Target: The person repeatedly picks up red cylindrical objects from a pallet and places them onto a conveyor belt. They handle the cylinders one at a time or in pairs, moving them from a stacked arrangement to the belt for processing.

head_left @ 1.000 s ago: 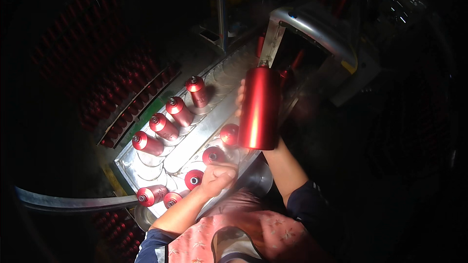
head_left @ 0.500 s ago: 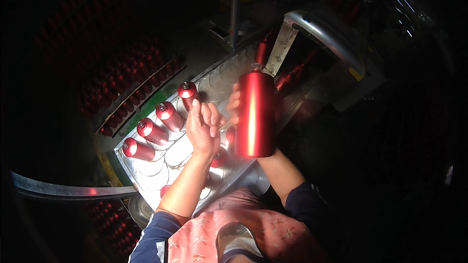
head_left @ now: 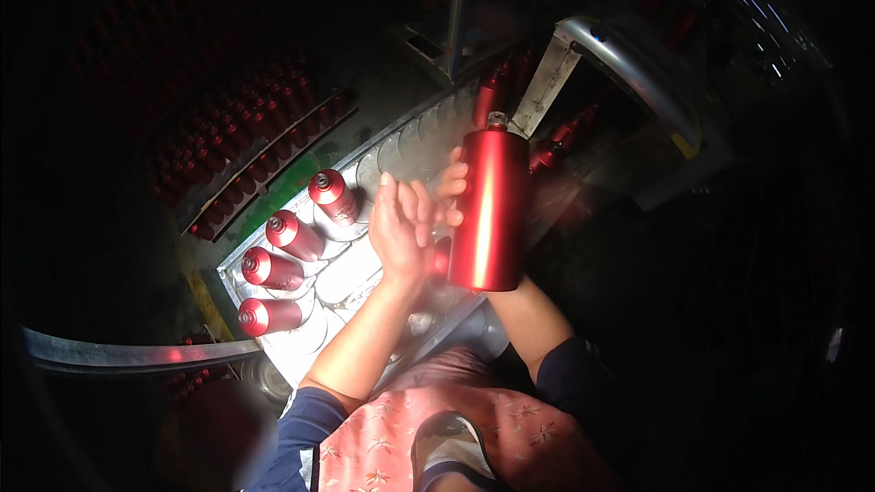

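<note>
Left hand (head_left: 401, 230) is sliding in closer to the red bottle (head_left: 490, 210)

Right hand (head_left: 453, 189) is clamping the upright bottle; left fingers are spread open, just beside it, above the tray (head_left: 351, 278).

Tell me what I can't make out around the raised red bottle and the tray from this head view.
- Right hand: mostly hidden behind the red bottle; only fingertips show.
- Left hand: its palm side faces away, so contact with the bottle is unclear.
- Tray: its near end is covered by the left forearm.
- Dark racks of bottles at left: too dim to count.
</note>
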A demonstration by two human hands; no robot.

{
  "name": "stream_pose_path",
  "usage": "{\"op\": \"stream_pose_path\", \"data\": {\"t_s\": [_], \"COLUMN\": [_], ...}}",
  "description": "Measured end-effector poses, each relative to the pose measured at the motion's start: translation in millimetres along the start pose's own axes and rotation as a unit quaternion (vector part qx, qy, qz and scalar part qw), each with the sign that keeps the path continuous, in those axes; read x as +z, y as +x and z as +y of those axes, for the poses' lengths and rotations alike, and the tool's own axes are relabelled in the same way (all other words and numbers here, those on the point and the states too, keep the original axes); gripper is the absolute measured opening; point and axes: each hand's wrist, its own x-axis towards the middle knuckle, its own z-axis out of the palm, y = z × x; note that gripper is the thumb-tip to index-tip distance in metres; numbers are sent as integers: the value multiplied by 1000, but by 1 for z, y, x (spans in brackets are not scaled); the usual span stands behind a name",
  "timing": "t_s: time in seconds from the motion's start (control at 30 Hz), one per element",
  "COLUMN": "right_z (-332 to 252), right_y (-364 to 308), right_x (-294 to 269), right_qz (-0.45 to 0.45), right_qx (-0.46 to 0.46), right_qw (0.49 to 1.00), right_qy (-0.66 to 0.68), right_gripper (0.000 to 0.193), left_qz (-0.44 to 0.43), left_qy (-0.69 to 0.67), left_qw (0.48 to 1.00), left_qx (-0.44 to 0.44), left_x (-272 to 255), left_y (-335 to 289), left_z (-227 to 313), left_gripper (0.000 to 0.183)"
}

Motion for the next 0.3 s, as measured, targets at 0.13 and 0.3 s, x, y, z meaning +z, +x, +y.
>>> {"op": "stream_pose_path", "data": {"t_s": [0.13,0.3], "right_z": [-25,-44], "right_y": [7,30], "right_x": [-5,1], "right_qz": [55,92], "right_qx": [4,97], "right_qw": [989,972], "right_qy": [-141,-191], "right_gripper": [55,58], "left_qz": [18,65], "left_qy": [8,40], "left_qw": [1000,997], "left_qx": [-9,31], "left_x": [-5,2], "left_y": [7,24], "left_z": [-1,-10], "left_gripper": [48,49]}}
